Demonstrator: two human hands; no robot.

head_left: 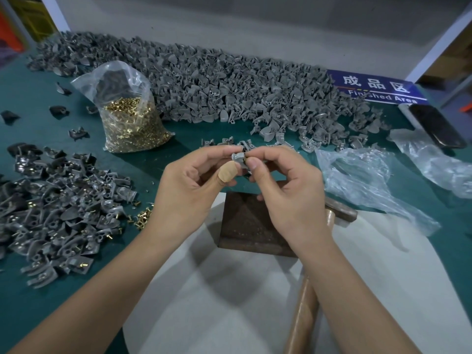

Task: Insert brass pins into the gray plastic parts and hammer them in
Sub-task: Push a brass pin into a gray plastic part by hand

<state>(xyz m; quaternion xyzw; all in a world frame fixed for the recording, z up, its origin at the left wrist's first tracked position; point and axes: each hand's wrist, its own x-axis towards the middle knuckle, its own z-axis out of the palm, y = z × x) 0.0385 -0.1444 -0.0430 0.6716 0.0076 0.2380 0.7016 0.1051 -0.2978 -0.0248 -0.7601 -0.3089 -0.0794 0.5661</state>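
Observation:
Both hands meet above the dark metal block (pixel 251 226). My left hand (pixel 189 185), a plaster on its thumb, pinches a small gray plastic part (pixel 238 157). My right hand (pixel 283 185) pinches the same part from the right with thumb and fingertips; whether a pin sits between them is hidden. A clear bag of brass pins (pixel 132 123) stands at the left rear. A few loose brass pins (pixel 143 218) lie by my left wrist. A wooden-handled hammer (pixel 306 302) lies under my right forearm, its head (pixel 342 209) beside the block.
A long heap of gray parts (pixel 229 88) runs along the back of the green table. Another pile of parts with pins (pixel 58 215) lies at the left. Crumpled clear plastic bags (pixel 370 185) and a dark phone (pixel 436 126) sit at the right, near a blue sign (pixel 375 88).

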